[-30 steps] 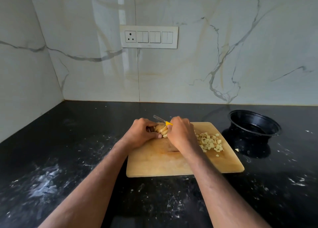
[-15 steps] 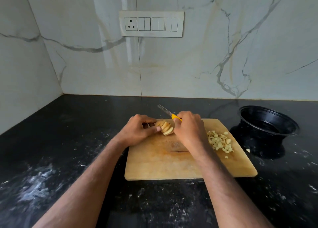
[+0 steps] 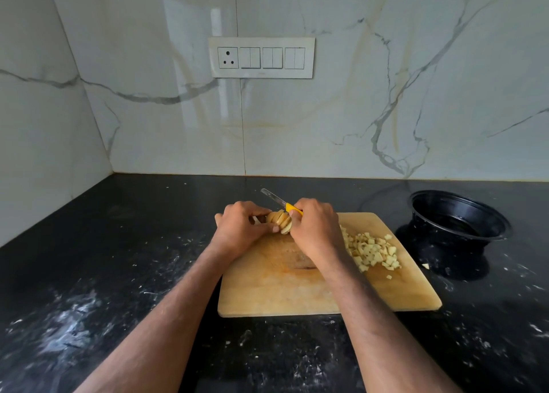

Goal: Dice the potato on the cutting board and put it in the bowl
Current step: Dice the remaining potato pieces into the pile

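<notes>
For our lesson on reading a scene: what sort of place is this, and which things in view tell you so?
Most likely a home kitchen: a black stone countertop under marble-look wall tiles, a wooden cutting board with diced potato, and a wall socket panel.

Viewpoint: head-worn, above and behind both forearms.
Facing: forward and down, toward the marble wall (image 3: 386,95) beyond the hands.
Nearness: forearms fill the lower frame; left hand (image 3: 237,229) and right hand (image 3: 316,229) sit mid-frame.
Shared views: only one view.
</notes>
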The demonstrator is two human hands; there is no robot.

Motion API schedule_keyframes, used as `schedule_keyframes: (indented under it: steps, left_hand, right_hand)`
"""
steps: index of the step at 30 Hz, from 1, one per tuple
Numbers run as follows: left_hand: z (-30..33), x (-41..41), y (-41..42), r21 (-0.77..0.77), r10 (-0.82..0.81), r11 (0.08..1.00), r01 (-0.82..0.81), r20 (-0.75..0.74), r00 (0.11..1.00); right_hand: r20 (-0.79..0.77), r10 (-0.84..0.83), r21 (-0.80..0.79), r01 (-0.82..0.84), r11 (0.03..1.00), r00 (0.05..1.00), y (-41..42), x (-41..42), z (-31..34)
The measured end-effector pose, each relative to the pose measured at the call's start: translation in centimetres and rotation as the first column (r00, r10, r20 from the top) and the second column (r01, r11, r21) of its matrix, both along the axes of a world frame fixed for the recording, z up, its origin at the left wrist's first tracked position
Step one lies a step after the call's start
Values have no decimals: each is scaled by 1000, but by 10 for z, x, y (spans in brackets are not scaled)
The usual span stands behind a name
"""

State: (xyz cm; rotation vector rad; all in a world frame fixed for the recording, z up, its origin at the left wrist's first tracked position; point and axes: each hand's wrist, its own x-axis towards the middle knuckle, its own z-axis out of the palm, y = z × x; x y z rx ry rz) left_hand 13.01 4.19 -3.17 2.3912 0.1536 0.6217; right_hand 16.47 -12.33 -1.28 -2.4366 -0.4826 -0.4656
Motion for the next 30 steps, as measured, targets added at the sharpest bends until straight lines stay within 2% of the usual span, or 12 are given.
schedule_keyframes:
  steps: [5, 11, 14, 24, 30]
  left_hand:
    - [-3, 1, 0, -9, 30, 1000, -30, -16, 999]
    - [-9, 0, 2, 12, 55, 998, -54, -74, 996]
    - [-10, -2, 0, 14, 20, 1000, -19, -81, 996]
    - [-8, -19, -2, 1, 5, 1000, -5, -31, 999]
    - [-4, -34, -7, -53, -83, 995, 88, 93, 992]
  right_hand:
    - [55, -21, 10, 21, 1000, 998, -7, -1, 0]
    - [80, 91, 70, -96, 993, 993, -3, -15, -2]
    - [92, 106, 33, -109, 993, 990, 1, -24, -9]
    - [100, 93, -100, -83, 992, 991, 2, -27, -19]
    - [132, 87, -138, -69, 988, 987, 5, -29, -21]
